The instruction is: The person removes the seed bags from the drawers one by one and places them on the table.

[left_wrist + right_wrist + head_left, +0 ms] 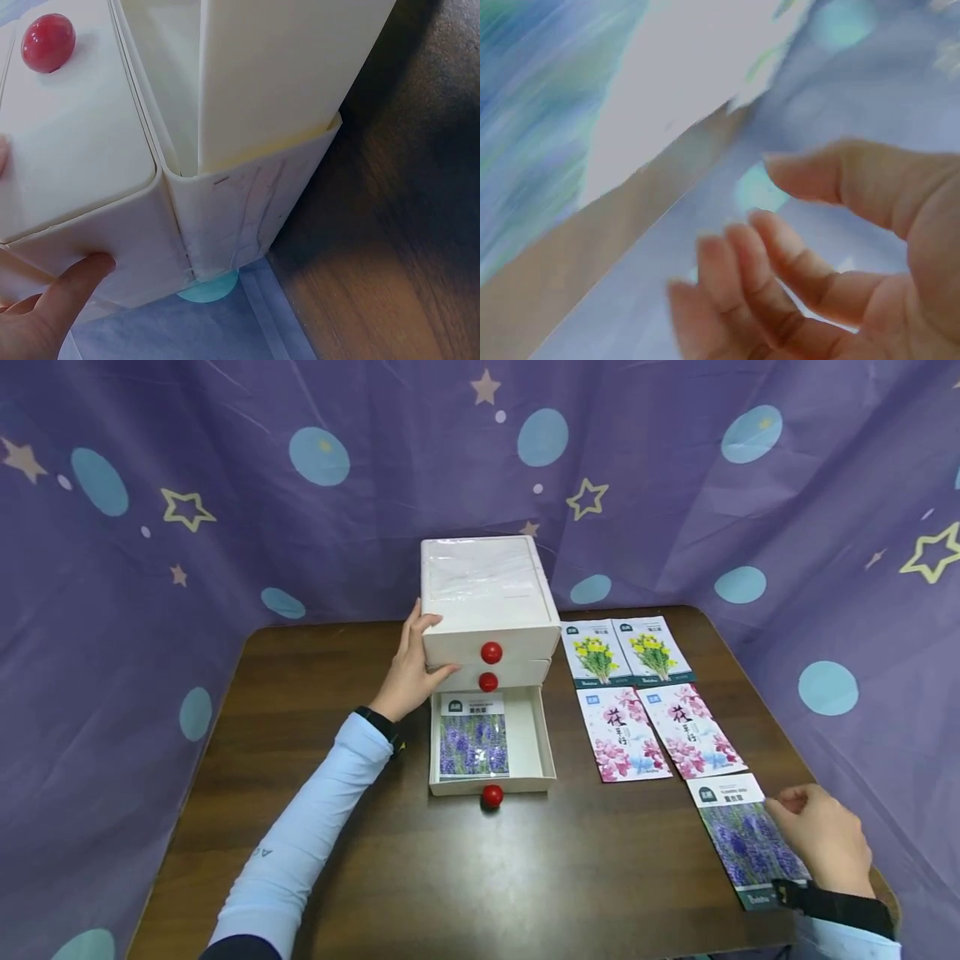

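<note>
Fingers of the left hand [408, 668] rest straight against the drawer box's [487, 602] left side, its bottom drawer [491, 743] pulled out, while the right hand [821, 839], loosely curled and gripping nothing, lies on the lavender packet [742, 839] near the table's [480, 877] right edge.

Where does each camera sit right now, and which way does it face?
Head: worn high, looking forward and down at the dark wooden table, both sleeved arms showing.
Left wrist: close beside the cream three-drawer plastic cabinet, facing its corner; left hand touching.
Right wrist: blurred, facing the lavender-print seed packet; right hand fingers curled.
Shared: head and left wrist both show the cabinet's round red knob.
</note>
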Available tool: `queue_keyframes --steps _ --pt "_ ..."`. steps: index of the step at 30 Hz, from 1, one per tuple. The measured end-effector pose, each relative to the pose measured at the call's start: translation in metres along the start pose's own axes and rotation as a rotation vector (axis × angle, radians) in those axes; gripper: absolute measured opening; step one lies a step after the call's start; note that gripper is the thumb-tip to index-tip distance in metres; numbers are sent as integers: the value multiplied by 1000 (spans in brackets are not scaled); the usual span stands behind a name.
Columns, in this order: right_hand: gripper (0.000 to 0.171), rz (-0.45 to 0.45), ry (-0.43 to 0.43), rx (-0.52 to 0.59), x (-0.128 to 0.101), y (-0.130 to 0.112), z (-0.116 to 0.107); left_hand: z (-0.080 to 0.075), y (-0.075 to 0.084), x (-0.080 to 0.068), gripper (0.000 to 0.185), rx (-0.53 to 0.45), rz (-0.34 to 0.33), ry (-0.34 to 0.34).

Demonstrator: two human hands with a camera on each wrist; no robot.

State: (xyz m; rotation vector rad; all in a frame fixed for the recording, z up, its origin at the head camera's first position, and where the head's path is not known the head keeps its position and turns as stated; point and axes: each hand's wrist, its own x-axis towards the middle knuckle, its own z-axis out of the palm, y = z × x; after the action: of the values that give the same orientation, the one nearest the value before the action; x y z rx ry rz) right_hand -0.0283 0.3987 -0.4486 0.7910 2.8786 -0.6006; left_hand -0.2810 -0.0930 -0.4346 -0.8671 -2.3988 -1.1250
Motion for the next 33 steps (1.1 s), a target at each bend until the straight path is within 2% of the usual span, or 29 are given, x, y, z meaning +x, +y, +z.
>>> queue_keyframes --steps 3,5,7,9,11,13,15,18,23,26,30,32,33 --pt "33 -269 165 92 -4 -53 3 0 1 -4 81 0 -10 4" --pt "25 -423 179 184 -6 -93 8 0 1 -5 81 -2 -12 7" --pt "22 -538 82 330 -8 -133 18 0 0 -6 82 -1 -15 7" --pt "26 -599 -124 501 -10 -170 30 -1 0 -4 82 -2 -18 6" --pt "34 -588 -371 653 -10 -202 45 0 -1 -1 82 -1 -18 5" --pt "43 -527 -575 755 -9 -230 59 0 -1 3 82 0 -14 6" --pt "53 -456 -709 777 -5 -252 73 0 0 7 82 -1 -3 10" --pt "64 -325 -839 852 1 -275 89 0 0 10 82 -2 9 14" --pt "73 -111 -941 997 10 -291 110 2 0 8 82 0 4 16" --pt "75 -42 -960 1054 12 -295 120 2 0 6 82 -5 2 17" --pt "76 -17 -931 1079 11 -297 128 1 1 4 83 -12 2 20" --pt "74 -54 -883 1049 12 -295 131 2 1 4 83 -8 3 21" --pt "69 -108 -847 1008 12 -293 132 2 1 4 83 -6 4 21"
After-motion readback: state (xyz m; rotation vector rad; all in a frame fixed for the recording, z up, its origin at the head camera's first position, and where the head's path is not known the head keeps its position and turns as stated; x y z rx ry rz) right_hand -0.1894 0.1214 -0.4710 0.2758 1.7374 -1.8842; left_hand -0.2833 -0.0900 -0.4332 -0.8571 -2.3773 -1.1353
